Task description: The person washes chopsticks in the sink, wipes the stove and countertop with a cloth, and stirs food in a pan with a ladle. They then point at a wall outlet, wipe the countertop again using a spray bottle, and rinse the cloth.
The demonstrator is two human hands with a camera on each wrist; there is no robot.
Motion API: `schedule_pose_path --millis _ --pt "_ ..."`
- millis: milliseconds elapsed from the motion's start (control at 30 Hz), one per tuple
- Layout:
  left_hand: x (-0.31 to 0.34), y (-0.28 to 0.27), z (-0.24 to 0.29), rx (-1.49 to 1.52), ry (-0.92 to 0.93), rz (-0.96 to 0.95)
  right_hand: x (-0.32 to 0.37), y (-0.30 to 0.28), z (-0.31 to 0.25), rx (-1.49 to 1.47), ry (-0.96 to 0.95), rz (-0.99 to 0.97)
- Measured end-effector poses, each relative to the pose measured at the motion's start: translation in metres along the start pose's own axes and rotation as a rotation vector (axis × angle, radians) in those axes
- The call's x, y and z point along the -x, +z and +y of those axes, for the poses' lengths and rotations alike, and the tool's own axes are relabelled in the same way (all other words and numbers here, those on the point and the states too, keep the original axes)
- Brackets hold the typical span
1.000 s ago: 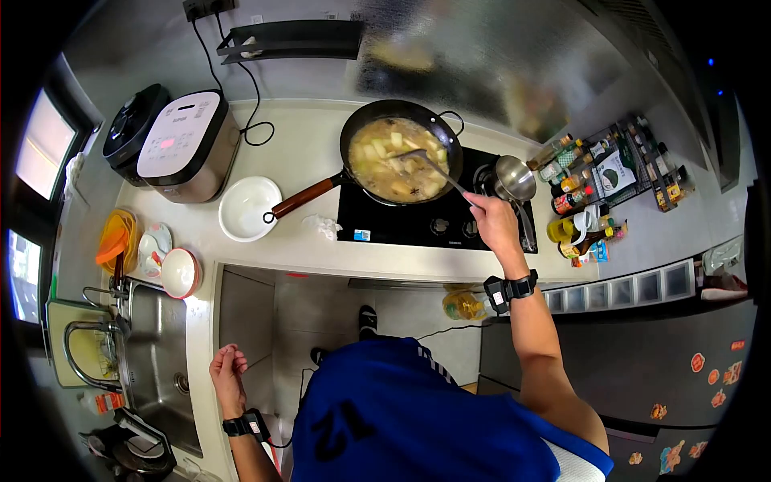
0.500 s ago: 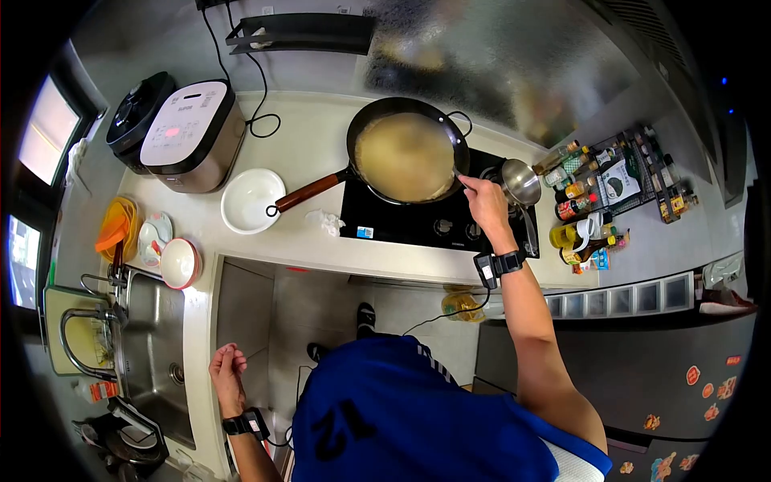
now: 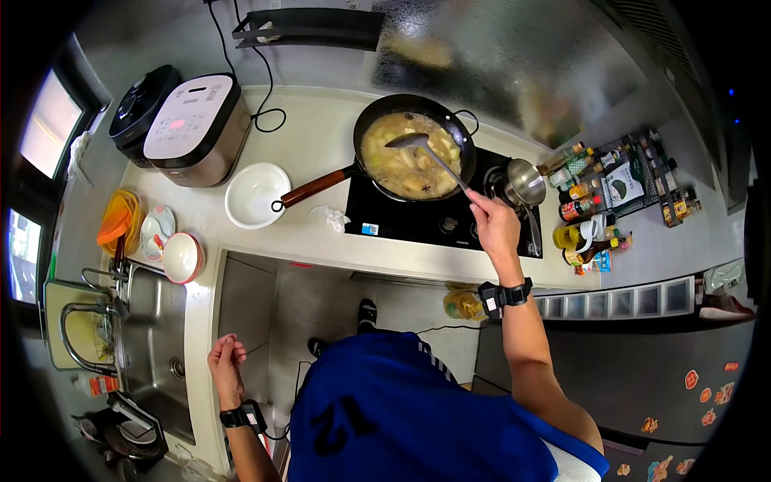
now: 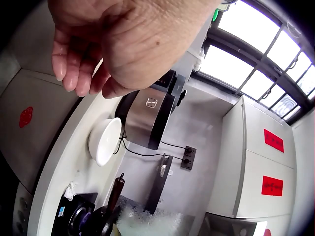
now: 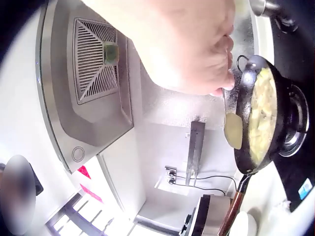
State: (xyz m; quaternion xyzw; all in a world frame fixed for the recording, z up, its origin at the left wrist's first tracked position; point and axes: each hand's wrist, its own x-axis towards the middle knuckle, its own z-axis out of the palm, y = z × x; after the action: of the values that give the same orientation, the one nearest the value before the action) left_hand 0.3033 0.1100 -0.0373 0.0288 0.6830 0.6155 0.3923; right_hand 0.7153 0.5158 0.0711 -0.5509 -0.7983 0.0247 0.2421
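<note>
My right hand (image 3: 496, 229) grips the handle of a metal spatula (image 3: 411, 140), whose blade is over the food in a black wok (image 3: 372, 178). In the right wrist view the blade (image 5: 233, 131) shows beside the wok's rim. Pale chunks in cloudy broth (image 3: 418, 173) fill the wok, which sits on the black stove (image 3: 409, 222). Its wooden handle (image 3: 313, 189) points left, the end over a white bowl (image 3: 255, 197). My left hand (image 3: 227, 365) hangs beside the counter edge, fingers loosely curled and holding nothing.
Left on the counter (image 3: 313, 104) stand a rice cooker (image 3: 193, 132) and a red-rimmed bowl (image 3: 183, 258); the sink (image 3: 152, 353) is nearer me. Right of the wok are a metal ladle (image 3: 524, 183) and several seasoning bottles (image 3: 572, 210). A crumpled tissue (image 3: 330, 218) lies by the stove.
The spatula blade, down in the food a second ago and blurred from sight half a second ago, is now raised over the wok. The head view has shifted slightly. My left hand stays idle.
</note>
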Motion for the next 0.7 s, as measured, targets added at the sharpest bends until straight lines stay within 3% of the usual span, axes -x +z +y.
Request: schedule_pose_path --millis 367,600,700 --pt "-0.008 -0.011 -0.001 -0.008 -0.022 0.003 0.032 -0.052 0.013 0.153 -0.014 -0.164" --pt "-0.014 -0.009 0.009 0.001 -0.02 -0.016 0.029 -0.059 -0.003 -0.088 0.038 0.178" --pt "-0.016 -0.01 0.008 -0.008 -0.01 -0.029 0.018 -0.021 0.031 -0.086 0.045 0.111"
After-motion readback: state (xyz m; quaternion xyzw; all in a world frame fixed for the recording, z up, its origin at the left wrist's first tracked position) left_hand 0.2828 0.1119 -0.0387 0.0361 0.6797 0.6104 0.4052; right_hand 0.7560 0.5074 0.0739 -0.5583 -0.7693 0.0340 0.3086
